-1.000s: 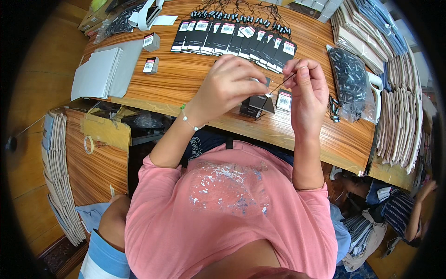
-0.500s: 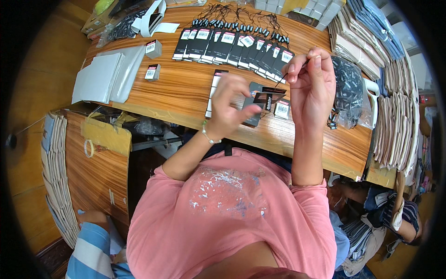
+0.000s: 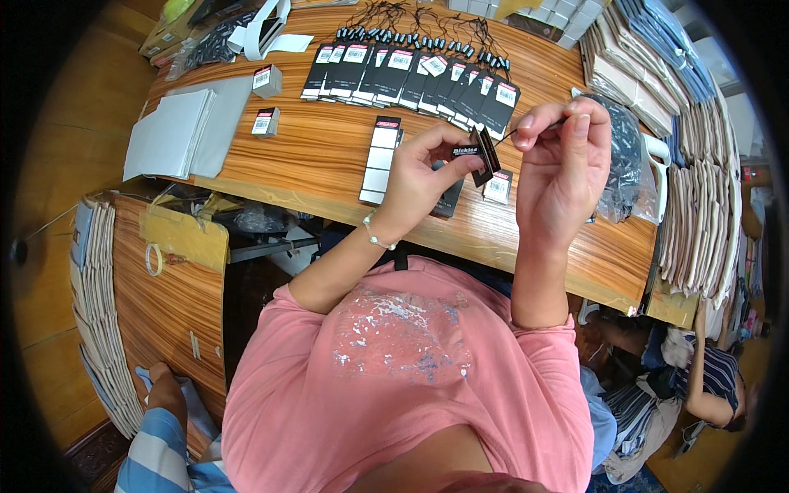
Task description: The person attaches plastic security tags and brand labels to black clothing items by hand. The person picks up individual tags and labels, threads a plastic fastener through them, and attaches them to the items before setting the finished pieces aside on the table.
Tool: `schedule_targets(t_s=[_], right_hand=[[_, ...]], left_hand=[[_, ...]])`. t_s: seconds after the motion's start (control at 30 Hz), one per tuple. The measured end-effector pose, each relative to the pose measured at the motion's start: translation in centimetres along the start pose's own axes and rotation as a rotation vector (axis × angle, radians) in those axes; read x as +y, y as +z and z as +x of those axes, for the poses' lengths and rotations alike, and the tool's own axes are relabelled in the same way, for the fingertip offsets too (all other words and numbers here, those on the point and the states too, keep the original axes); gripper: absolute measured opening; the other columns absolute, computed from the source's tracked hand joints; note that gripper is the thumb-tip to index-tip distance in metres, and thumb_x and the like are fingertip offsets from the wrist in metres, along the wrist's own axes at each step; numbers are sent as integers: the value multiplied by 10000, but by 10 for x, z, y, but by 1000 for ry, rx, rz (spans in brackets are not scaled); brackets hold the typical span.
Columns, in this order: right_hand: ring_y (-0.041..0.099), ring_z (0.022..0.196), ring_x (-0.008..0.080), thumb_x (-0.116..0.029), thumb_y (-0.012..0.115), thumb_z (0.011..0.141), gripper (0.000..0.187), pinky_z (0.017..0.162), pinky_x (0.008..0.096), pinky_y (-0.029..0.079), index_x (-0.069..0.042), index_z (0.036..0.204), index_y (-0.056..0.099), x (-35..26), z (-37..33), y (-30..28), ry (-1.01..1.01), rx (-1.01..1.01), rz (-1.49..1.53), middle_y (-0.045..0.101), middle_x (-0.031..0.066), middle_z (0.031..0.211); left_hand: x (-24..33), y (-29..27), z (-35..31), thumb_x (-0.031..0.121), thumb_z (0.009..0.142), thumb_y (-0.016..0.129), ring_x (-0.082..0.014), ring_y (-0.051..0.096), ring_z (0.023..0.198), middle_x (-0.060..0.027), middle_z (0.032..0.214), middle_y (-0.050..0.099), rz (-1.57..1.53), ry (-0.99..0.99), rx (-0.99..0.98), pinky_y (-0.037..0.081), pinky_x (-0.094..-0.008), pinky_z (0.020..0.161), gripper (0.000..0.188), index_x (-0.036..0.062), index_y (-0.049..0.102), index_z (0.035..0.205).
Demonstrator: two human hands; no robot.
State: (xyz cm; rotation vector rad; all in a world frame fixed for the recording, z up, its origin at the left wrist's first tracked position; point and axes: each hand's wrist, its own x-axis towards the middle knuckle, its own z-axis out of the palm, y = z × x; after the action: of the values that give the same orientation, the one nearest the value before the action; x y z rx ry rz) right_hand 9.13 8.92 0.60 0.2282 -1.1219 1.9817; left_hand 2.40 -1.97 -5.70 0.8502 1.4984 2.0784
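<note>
My left hand (image 3: 423, 168) grips several black hang tags (image 3: 486, 156) between thumb and fingers, held edge-on above the table. A small black plate with white lettering (image 3: 465, 151) shows at its fingertips. From the tags a thin black cord (image 3: 511, 134) runs up to my right hand (image 3: 567, 168), whose thumb and forefinger pinch it. Under my left hand lies a stack of dark tags (image 3: 448, 200), partly hidden. Beside it are a black tag strip with white panels (image 3: 379, 159) and a small stack of white-labelled cards (image 3: 498, 187).
A fanned row of black hang tags (image 3: 399, 74) with cords lies beyond my hands. Two small card stacks (image 3: 265, 122) and white sheets (image 3: 168, 135) are at left. At right are a plastic bag of black pieces (image 3: 618, 156) and piled folded garments (image 3: 699, 222).
My left hand has moved right and closed on the tags, which were hanging from the cord. My right hand has shifted slightly right and down, still pinching the cord.
</note>
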Motion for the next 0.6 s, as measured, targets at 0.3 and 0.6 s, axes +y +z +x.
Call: schedule_targets(t_s=[0.3, 0.6], right_hand=[[522, 651, 149, -114, 450, 897, 113, 614, 237, 433, -15, 952, 442, -4, -9, -7, 38, 14, -46, 567, 149, 753], [497, 623, 111, -111, 483, 882, 103, 596, 207, 417, -10, 901, 478, 4, -13, -13, 161, 76, -115, 565, 125, 802]], left_hand=[[22, -11, 4, 27, 791, 597, -76, 550, 782, -47, 856, 586, -152, -36, -16, 447, -202, 705, 137, 3, 547, 916], [55, -20, 4, 19, 786, 572, -123, 537, 864, -88, 933, 583, 5, 105, -154, 434, -262, 772, 79, 13, 522, 846]])
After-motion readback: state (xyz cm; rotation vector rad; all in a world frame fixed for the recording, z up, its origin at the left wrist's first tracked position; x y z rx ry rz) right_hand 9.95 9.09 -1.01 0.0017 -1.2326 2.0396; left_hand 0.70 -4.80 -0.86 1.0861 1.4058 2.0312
